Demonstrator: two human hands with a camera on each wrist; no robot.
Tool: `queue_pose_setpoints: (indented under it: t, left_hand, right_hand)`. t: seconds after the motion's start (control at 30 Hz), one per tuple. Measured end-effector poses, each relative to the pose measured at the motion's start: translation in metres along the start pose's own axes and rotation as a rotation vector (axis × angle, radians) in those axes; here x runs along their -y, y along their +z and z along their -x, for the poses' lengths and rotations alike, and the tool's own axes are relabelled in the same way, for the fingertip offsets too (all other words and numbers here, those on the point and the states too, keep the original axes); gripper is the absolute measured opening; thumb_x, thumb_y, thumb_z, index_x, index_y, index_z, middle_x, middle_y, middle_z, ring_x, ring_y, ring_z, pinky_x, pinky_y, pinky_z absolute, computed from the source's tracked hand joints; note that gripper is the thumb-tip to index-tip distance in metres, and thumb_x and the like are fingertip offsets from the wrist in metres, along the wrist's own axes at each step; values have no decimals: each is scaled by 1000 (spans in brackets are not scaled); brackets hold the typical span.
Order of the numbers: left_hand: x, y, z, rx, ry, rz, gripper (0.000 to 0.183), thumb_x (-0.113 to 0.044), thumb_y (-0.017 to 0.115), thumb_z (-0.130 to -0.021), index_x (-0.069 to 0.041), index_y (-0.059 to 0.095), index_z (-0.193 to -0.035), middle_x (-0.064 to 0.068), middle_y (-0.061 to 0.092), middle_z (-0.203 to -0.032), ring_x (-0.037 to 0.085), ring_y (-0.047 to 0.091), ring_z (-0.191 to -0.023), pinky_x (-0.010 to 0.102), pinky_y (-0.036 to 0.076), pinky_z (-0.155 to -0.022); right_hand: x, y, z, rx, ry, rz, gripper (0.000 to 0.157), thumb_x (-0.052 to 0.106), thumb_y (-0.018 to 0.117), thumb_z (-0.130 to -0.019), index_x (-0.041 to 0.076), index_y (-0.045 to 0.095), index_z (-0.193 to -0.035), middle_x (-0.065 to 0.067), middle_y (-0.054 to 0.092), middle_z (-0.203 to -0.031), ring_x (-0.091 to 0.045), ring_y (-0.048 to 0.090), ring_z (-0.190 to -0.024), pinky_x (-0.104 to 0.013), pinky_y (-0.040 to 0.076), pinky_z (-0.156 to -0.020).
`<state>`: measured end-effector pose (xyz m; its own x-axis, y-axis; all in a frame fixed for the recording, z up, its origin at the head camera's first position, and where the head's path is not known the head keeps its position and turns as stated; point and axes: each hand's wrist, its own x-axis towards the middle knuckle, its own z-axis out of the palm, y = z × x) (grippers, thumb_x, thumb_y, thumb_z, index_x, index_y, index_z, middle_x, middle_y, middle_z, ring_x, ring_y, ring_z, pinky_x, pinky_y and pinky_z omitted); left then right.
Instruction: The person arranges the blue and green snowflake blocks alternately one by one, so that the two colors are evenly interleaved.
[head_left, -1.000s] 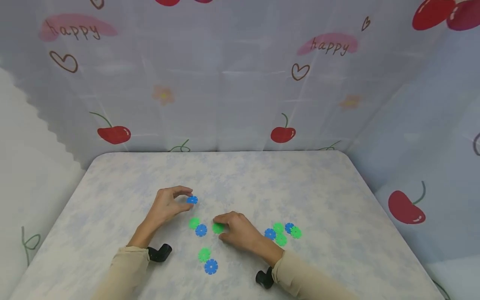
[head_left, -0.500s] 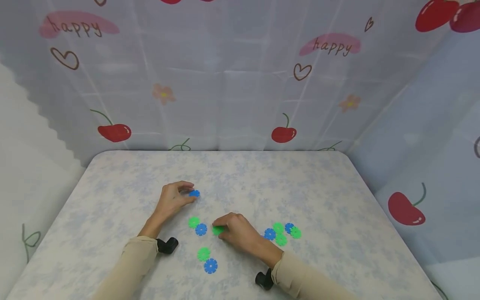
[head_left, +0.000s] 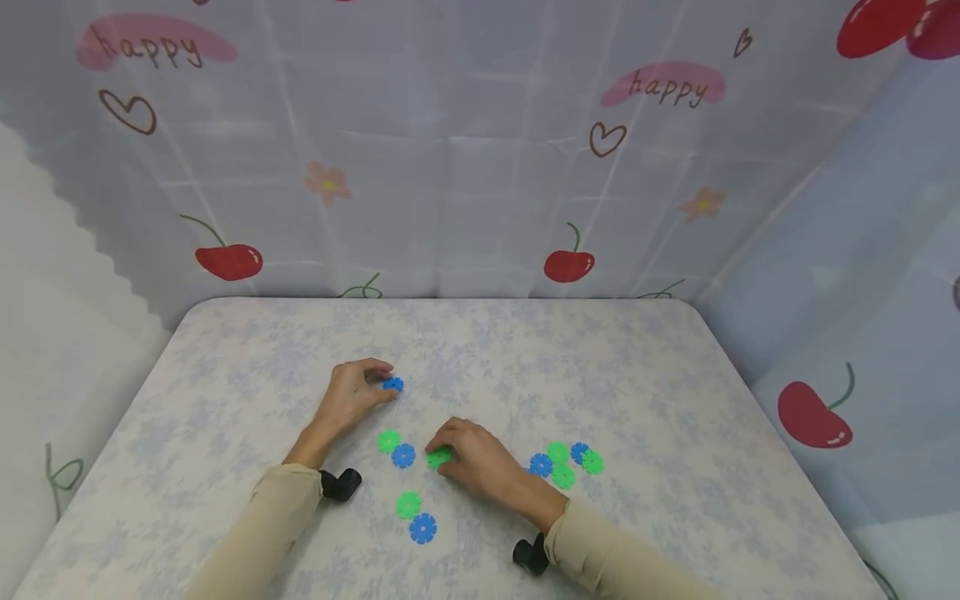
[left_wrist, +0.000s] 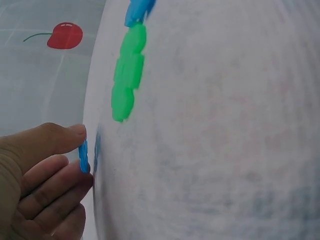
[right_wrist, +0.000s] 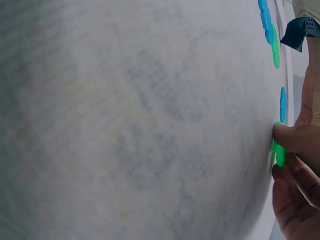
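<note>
My left hand pinches a blue snowflake disc by its edges between thumb and fingers. In the left wrist view that disc stands edge-on, close to the tabletop. My right hand holds a green snowflake disc between thumb and fingertips. The right wrist view has this green disc edge-on, with the table just beside it. Left of my right hand, a green disc and a blue disc lie touching. Nearer the front lie another green disc and blue disc, also touching.
Right of my right hand lies a group of several blue and green discs, partly behind the wrist. A patterned cloth hangs behind the pale table. Black wrist cameras sit below both wrists.
My left hand has moved up and to the right across the table with the blue disc. The right hand stays nearly in place, and the green disc in it has tilted slightly.
</note>
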<state>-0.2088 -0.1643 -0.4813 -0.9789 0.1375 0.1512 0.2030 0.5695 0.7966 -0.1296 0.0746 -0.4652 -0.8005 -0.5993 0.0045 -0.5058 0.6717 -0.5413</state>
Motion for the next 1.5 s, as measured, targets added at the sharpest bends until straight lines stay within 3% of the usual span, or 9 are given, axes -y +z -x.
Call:
queue_pose_setpoints:
  t: [0.43, 0.87, 1.17, 1.5]
  left_hand:
    - [-2, 1, -3, -9, -7, -50, 44, -11, 85, -76, 2, 70, -115, 14, 73, -99, 31, 67, -99, 48, 50, -91]
    - [2, -1, -2, 0, 6, -52, 44, -2, 84, -73, 3, 70, -114, 16, 73, -101, 32, 67, -98, 49, 50, -91]
    - [1, 1, -1, -5, 2, -60, 42, 3, 84, -72, 3, 71, -112, 17, 73, -99, 33, 68, -97, 49, 51, -90]
    - [-5, 3, 1, 0, -20, -75, 42, 2, 84, -72, 2, 71, -113, 16, 73, -99, 33, 67, -100, 49, 50, -92]
  right_hand:
    - [-1, -3, 1, -42, -29, -7, 22, 10, 77, -85, 12, 77, -107, 3, 67, -106, -13, 60, -99, -27, 50, -87]
    - [-5, -8, -1, 24, -91, -2, 28, 1, 74, -83, 6, 75, -111, -3, 69, -111, -18, 63, -106, -35, 48, -98]
    - [-6, -10, 0, 66, -119, 52, 27, 9, 74, -87, 9, 74, -114, 1, 67, -113, -14, 61, -107, -29, 48, -95]
    - [-9, -16, -16, -71, -45, -83, 26, 8, 76, -86, 6, 74, -112, -2, 68, -112, -19, 62, -107, -32, 51, -91]
